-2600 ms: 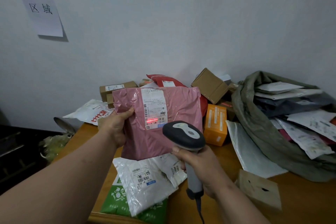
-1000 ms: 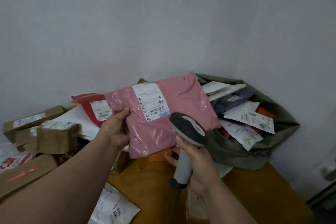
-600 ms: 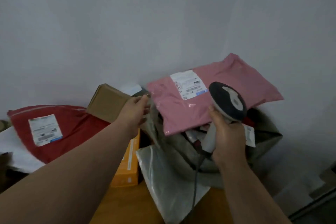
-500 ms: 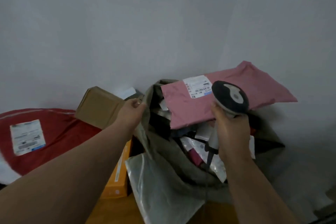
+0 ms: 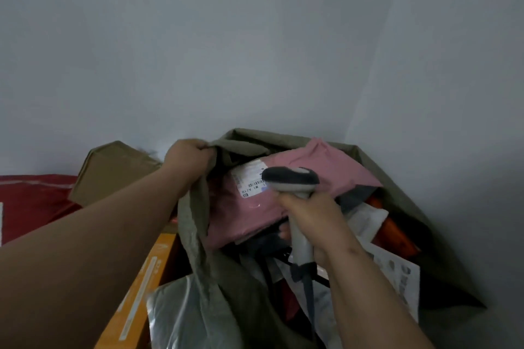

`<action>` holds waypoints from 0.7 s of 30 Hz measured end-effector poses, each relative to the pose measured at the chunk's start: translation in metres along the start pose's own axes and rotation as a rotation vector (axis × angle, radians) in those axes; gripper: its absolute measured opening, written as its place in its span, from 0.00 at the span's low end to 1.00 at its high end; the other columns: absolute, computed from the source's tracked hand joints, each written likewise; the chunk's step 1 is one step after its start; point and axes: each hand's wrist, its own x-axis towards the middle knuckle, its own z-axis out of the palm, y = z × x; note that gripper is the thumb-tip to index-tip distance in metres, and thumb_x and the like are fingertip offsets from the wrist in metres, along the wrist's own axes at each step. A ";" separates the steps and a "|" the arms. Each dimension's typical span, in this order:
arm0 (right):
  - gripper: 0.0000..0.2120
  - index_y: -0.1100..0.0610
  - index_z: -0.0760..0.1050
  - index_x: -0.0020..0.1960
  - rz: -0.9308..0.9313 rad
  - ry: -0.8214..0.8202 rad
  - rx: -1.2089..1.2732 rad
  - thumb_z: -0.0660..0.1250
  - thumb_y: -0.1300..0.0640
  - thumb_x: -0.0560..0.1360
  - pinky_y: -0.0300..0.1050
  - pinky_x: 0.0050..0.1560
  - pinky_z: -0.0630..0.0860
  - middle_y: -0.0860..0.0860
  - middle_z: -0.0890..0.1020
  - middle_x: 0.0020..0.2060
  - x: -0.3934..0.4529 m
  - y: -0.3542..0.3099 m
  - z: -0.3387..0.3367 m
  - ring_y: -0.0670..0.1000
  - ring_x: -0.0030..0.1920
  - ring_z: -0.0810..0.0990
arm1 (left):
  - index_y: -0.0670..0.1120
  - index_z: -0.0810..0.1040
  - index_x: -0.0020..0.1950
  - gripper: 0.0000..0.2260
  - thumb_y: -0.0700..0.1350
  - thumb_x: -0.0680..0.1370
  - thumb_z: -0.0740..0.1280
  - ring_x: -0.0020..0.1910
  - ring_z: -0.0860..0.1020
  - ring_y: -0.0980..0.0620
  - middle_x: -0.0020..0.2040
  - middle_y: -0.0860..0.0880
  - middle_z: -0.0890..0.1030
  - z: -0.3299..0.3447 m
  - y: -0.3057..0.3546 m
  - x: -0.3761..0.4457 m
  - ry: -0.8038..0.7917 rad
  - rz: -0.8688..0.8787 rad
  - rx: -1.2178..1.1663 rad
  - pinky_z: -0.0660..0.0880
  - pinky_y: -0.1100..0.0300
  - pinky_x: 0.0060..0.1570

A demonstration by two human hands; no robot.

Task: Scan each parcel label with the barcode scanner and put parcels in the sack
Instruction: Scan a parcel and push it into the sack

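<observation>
Pink mailer (image 5: 326,176) lies in the sack (image 5: 397,187); our left hand (image 5: 188,157) grips its rim, right hand (image 5: 309,212) holds the scanner (image 5: 290,178); red mailer (image 5: 31,204), boxes left.

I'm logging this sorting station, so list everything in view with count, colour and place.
sack: one, olive green, centre right, mouth held open
pink parcel: one, pink, white label up, on top inside the sack
other parcels: several, white, orange and dark, inside the sack under the pink one
barcode scanner: one, grey, over the pink parcel
cardboard box: one, brown, left of the sack
red parcel: one, red, far left
orange box: one, orange, lower left
left hand: grips the sack's rim
right hand: holds the barcode scanner
</observation>
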 end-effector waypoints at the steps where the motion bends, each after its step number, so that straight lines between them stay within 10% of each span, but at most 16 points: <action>1: 0.07 0.59 0.81 0.44 0.012 -0.017 0.110 0.73 0.54 0.73 0.50 0.40 0.82 0.54 0.81 0.31 0.003 -0.005 0.000 0.51 0.30 0.81 | 0.49 0.83 0.45 0.07 0.42 0.79 0.66 0.45 0.80 0.46 0.44 0.45 0.83 -0.002 0.009 0.001 0.032 0.037 -0.049 0.78 0.56 0.49; 6: 0.08 0.59 0.80 0.51 0.108 -0.022 0.547 0.74 0.57 0.73 0.51 0.41 0.80 0.57 0.81 0.40 0.029 -0.017 0.021 0.57 0.38 0.81 | 0.50 0.80 0.41 0.07 0.41 0.78 0.68 0.34 0.76 0.54 0.35 0.51 0.80 0.004 0.035 -0.016 -0.018 0.256 -0.024 0.72 0.65 0.34; 15: 0.18 0.56 0.76 0.63 0.141 -0.049 0.835 0.73 0.59 0.75 0.48 0.52 0.82 0.54 0.80 0.57 0.060 0.005 0.066 0.55 0.56 0.80 | 0.44 0.79 0.47 0.04 0.43 0.77 0.72 0.33 0.72 0.51 0.35 0.47 0.76 -0.009 -0.029 -0.007 -0.221 -0.080 -0.161 0.70 0.62 0.31; 21: 0.18 0.51 0.77 0.63 0.140 -0.069 0.825 0.74 0.59 0.74 0.52 0.60 0.80 0.51 0.81 0.57 0.033 0.030 0.061 0.49 0.52 0.82 | 0.46 0.69 0.75 0.28 0.58 0.79 0.65 0.69 0.71 0.39 0.74 0.42 0.69 -0.004 -0.027 0.044 -0.020 -0.027 0.311 0.69 0.48 0.68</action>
